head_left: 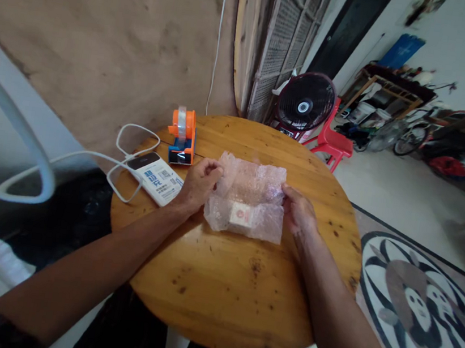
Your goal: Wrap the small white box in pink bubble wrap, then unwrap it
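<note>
A sheet of pinkish bubble wrap lies across the middle of the round wooden table. In its near part sits a small white box with a red mark, seen through or within the wrap. My left hand pinches the wrap's left edge, fingers closed. On the opposite side, my right hand grips the right edge between thumb and fingers.
An orange and blue tape dispenser stands at the table's back left. Beside it lies a white power bank or phone-like device with a white cable. Past the table are a fan and a red stool.
</note>
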A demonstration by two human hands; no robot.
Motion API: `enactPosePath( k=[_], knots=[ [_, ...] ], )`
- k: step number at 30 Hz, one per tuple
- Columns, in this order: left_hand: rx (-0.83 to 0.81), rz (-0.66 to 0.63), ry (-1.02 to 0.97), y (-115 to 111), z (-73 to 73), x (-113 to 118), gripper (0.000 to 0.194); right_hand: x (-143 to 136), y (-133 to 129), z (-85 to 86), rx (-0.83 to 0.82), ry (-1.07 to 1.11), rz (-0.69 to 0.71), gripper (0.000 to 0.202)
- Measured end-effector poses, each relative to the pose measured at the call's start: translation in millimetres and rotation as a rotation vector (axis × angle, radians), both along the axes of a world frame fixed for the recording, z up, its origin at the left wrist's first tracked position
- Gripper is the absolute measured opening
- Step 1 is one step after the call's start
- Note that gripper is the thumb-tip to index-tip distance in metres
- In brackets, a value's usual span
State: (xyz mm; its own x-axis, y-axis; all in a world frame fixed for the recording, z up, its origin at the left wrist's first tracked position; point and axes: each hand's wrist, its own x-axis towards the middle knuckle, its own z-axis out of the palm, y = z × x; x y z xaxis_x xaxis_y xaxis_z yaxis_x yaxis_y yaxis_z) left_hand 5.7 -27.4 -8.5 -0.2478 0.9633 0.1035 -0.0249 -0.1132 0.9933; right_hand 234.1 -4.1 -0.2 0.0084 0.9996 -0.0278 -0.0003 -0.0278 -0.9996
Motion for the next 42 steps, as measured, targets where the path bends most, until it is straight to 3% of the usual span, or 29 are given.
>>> enactPosePath(
  k=[8,12,15,19,21,24,26,28,35,42],
  knots=[
    [0.066,-0.046,-0.021,5.6,-9.3,-0.1,0.041,2.2,-0.2,3.2,-0.095,0.105,-0.077,0.035],
    [0.148,0.027,0.163,3.4,-8.8,-0.9,0.05,5.9,1.4,3.4,-0.079,0.131,-0.094,0.034],
    [0.345,0.141,0.405,-6.4,-4.3,-0.5,0.052,8.6,3.1,2.5,-0.075,0.125,-0.098,0.035],
    [0.692,0.192,0.675,-25.7,0.6,-0.4,0.045,9.9,5.8,-0.2,-0.087,0.07,-0.091,0.036],
    [0.885,0.155,0.77,-33.3,2.0,-0.5,0.044,10.1,7.3,-2.2,-0.072,0.017,-0.104,0.036],
    [1.019,-0.068,0.873,-39.3,5.3,-0.3,0.037,11.3,9.7,-5.9,-0.025,-0.058,-0.12,0.035],
    [0.972,-0.226,0.922,-40.1,8.1,-0.4,0.033,12.9,11.2,-8.3,-0.01,-0.098,-0.124,0.034],
    [0.878,-0.299,0.966,-38.9,10.0,-0.6,0.031,14.8,12.5,-10.1,-0.006,-0.137,-0.133,0.033],
    [0.412,-0.191,0.922,-29.6,6.9,-1.3,0.038,24.7,17.2,-10.8,0.064,-0.301,-0.131,0.031],
    [0.199,-0.214,0.953,-18.0,-0.1,-4.9,0.027,34.1,16.4,-8.8,0.214,-0.64,-0.14,0.031]
  ],
)
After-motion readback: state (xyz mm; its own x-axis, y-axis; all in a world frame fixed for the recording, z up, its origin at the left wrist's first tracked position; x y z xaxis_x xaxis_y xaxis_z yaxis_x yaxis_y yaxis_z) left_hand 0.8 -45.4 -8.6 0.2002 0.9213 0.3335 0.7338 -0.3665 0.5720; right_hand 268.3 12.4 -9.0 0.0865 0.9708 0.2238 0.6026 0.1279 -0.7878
